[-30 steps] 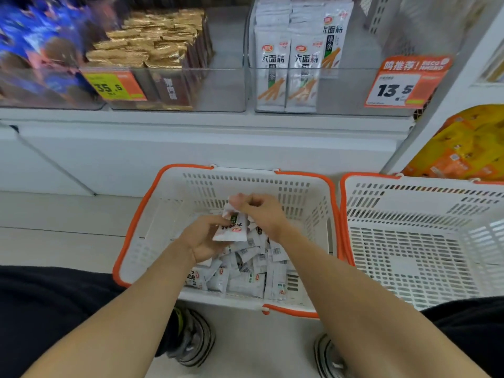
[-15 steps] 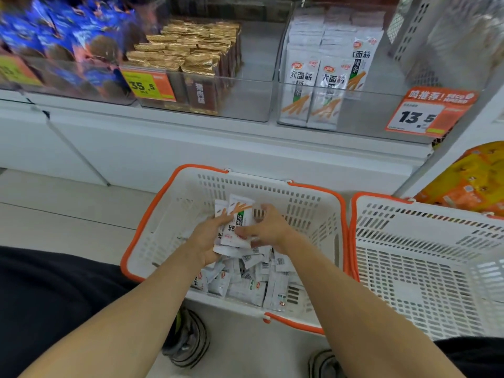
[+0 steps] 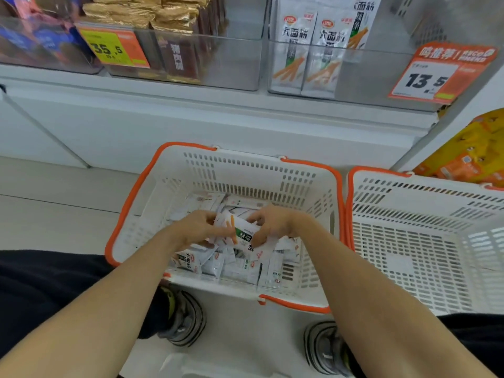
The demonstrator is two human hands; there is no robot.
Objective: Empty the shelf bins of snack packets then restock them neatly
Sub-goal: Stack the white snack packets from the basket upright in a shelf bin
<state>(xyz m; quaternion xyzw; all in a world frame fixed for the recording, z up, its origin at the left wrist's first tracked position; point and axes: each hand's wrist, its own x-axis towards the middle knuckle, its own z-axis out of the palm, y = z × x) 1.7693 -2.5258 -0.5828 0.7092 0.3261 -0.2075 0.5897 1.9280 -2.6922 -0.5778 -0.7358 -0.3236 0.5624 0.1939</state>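
Packets (image 3: 240, 264) lie heaped in the near half of the left basket (image 3: 169, 173), white sachets overlapping so that most labels are cut off or hidden by the arms. Both hands are down among them: the left hand (image 3: 197, 227) curls round one side of a small stack (image 3: 241, 233), the right hand (image 3: 272, 223) pinches the other side, thumb on the front packet (green band and orange sticks readable, the rest blurred). How many packets the stack holds cannot be told. The right basket (image 3: 425, 241) touches the left one's right rim and runs off the frame edge. On the shelf above, the right bin (image 3: 362, 75) has packets of the same kind standing at its left end, their tops cut off; the gold packs (image 3: 152, 12) in the middle bin (image 3: 231, 64) are blurred, and a blue bag (image 3: 41, 39) at the far left is unreadable. Price tags read 35.5 (image 3: 113, 49) and 13.5 (image 3: 428, 77). Two shoes (image 3: 185, 320) show below the baskets.

Compared with half a second ago, the hands have dropped lower into the basket, and the stack now sits tilted rather than upright.
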